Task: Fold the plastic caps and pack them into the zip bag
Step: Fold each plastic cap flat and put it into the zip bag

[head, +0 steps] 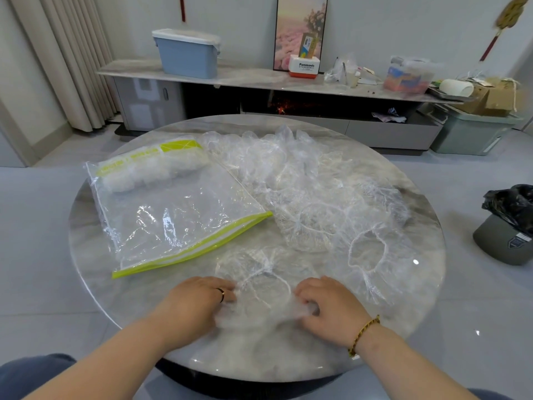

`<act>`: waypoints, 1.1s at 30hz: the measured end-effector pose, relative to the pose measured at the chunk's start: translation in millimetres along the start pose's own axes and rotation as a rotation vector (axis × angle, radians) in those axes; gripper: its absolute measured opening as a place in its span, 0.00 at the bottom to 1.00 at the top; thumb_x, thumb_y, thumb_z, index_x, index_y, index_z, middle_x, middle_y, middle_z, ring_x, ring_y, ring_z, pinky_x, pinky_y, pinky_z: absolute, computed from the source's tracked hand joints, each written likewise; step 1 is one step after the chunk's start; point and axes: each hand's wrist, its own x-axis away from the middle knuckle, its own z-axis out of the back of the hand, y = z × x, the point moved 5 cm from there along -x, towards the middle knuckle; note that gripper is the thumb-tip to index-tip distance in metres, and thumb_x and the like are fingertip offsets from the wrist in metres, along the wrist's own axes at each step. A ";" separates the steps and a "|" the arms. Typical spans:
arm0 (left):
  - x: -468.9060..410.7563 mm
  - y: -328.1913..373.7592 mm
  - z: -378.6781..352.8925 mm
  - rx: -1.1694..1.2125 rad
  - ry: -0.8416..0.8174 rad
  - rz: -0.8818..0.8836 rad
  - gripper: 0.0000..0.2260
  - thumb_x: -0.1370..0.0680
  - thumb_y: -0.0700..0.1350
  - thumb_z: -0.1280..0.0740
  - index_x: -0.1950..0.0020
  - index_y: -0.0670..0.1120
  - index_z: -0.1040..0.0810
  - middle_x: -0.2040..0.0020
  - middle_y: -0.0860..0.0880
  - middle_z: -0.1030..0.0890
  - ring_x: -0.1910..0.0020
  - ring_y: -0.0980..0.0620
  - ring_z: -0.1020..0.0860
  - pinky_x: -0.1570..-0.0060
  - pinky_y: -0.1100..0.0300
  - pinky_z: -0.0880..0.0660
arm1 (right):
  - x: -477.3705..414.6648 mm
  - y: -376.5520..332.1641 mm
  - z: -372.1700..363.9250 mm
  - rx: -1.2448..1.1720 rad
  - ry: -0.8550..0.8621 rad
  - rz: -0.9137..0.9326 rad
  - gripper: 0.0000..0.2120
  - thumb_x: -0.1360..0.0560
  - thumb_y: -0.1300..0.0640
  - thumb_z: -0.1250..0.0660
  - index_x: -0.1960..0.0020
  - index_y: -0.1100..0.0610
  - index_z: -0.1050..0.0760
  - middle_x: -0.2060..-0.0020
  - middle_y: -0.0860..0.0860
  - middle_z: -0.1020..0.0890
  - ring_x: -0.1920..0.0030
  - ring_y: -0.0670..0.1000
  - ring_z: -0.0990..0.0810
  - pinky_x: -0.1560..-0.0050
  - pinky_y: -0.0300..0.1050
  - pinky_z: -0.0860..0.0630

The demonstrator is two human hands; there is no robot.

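Clear film everywhere, so the risks come first: at the left the zip bag (173, 215) lies flat on the polished marble table (288, 356), a row of folded caps (150, 171) already sitting at its far end and its green zip strip (190, 249) turned toward the person. Whether that mouth is open or sealed I cannot tell. Slick bag on slick stone will likely skate away if a cap is pushed in one-handed, and thin springy film tends to unfold once let go, so a loose fold could pop open before it reaches the bag. Just right of the bag's near corner, the left hand (199, 298), ring on one finger, has its fingers curled down and pinching the left edge of the near cap (259, 284), which lies at the table's front edge with its white elastic showing. The right hand (326, 301), bracelet at the wrist, is curled too, bunching the cap's right side under its fingertips; both are blurred, so exact finger placement is unclear. Further right and behind, the loose caps (302, 180) sprawl in an overlapping heap just beside the bag; a careless pull could snag a neighbour's elastic and drag it along.
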 end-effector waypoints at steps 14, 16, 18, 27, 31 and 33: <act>2.1 -22.7 -3.0 0.185 0.051 0.568 0.19 0.24 0.49 0.37 0.34 0.50 0.34 0.57 0.52 0.23 0.55 0.49 0.24 0.56 0.60 0.31 | -17.8 14.6 3.1 -0.126 0.279 -0.364 0.19 0.23 0.58 0.42 0.33 0.54 0.39 0.64 0.46 0.28 0.52 0.53 0.24 0.46 0.41 0.30; -1.9 -12.0 7.4 0.064 0.314 0.383 0.19 0.27 0.50 0.41 0.37 0.48 0.30 0.53 0.48 0.21 0.50 0.48 0.24 0.50 0.58 0.31 | -18.7 11.1 5.8 -0.068 0.302 -0.332 0.29 0.23 0.59 0.42 0.26 0.52 0.50 0.52 0.48 0.27 0.45 0.53 0.26 0.42 0.41 0.32; -4.0 4.5 6.3 0.052 0.460 0.169 0.17 0.27 0.51 0.44 0.41 0.49 0.30 0.49 0.45 0.19 0.47 0.50 0.29 0.45 0.58 0.36 | -19.8 3.6 5.0 0.078 0.283 -0.289 0.31 0.23 0.62 0.44 0.25 0.50 0.53 0.33 0.51 0.36 0.35 0.52 0.33 0.35 0.40 0.38; -16.3 23.4 -53.5 -0.075 -0.101 0.073 0.33 0.19 0.55 0.64 0.46 0.50 0.18 0.46 0.53 0.18 0.47 0.55 0.19 0.35 0.62 0.50 | -22.4 -12.7 -30.8 0.352 0.140 -0.124 0.28 0.33 0.46 0.52 0.46 0.52 0.19 0.44 0.48 0.19 0.43 0.46 0.21 0.46 0.46 0.23; -14.8 24.7 -48.2 -0.060 -0.113 0.050 0.35 0.20 0.57 0.65 0.45 0.50 0.18 0.44 0.53 0.19 0.45 0.56 0.20 0.36 0.63 0.50 | -23.3 -7.9 -39.6 0.270 0.036 -0.012 0.47 0.41 0.40 0.73 0.24 0.53 0.54 0.25 0.49 0.57 0.25 0.48 0.60 0.33 0.41 0.70; -18.1 19.9 -41.4 -0.054 0.004 0.058 0.40 0.24 0.63 0.70 0.36 0.48 0.24 0.35 0.53 0.27 0.37 0.56 0.26 0.34 0.66 0.52 | -23.7 -5.0 -37.0 0.241 0.082 -0.015 0.47 0.41 0.40 0.72 0.24 0.53 0.53 0.24 0.49 0.56 0.25 0.47 0.60 0.34 0.40 0.71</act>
